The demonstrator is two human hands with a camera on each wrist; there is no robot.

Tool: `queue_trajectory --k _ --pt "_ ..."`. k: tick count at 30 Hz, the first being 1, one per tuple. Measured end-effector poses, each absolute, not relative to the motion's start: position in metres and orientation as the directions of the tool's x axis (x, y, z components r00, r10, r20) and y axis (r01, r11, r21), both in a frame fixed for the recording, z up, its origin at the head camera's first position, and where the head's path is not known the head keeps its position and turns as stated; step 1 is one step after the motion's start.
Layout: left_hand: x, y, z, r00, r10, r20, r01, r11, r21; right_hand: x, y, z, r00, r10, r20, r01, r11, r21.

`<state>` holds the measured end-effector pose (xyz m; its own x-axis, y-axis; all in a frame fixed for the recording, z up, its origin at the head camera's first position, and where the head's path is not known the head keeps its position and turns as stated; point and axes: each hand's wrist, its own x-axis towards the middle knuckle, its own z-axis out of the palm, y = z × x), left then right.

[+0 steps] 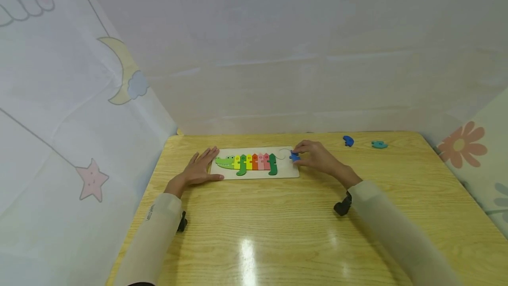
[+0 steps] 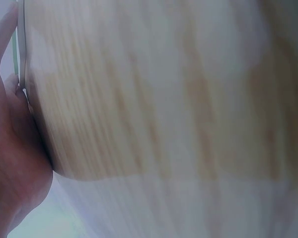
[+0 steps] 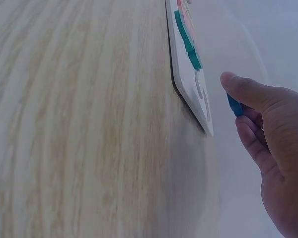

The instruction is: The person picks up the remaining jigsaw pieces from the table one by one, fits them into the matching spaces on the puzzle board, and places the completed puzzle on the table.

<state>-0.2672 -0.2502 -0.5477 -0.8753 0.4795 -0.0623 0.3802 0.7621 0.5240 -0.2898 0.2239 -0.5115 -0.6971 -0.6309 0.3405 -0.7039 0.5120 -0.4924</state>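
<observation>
A white puzzle board (image 1: 246, 176) lies on the table with a crocodile of colored pieces, from a light green head (image 1: 225, 162) through yellow, orange and pink to a dark green leg piece (image 1: 273, 164). Its right end shows bare recess outlines. My left hand (image 1: 197, 170) rests at the board's left end, fingers spread and straight, thumb along the lower edge. Between thumb and fingers, my right hand (image 1: 319, 159) pinches a blue puzzle piece (image 1: 294, 156) over the board's right end. In the right wrist view that piece (image 3: 234, 104) is held above the board's surface.
Two loose puzzle pieces lie at the back right of the table: a dark blue one (image 1: 348, 141) and a teal one (image 1: 379, 144). Behind the wooden table (image 1: 238, 215) hangs a pale printed cloth (image 1: 254, 78), with more cloth at both sides.
</observation>
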Motion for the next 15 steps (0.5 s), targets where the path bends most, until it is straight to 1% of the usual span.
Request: queue_trajectory --k 6,15 --pt "-0.265 -0.248 -0.543 -0.880 0.467 -0.086 0.360 0.774 0.521 -0.291 0.217 -0.514 -0.684 -0.645 0.342 -0.716 0.502 -0.485" --pt "-0.266 -0.246 -0.537 -0.881 0.454 -0.131 0.346 0.808 0.476 -0.293 0.208 -0.517 -0.675 -0.657 0.335 -0.719 0.487 -0.496"
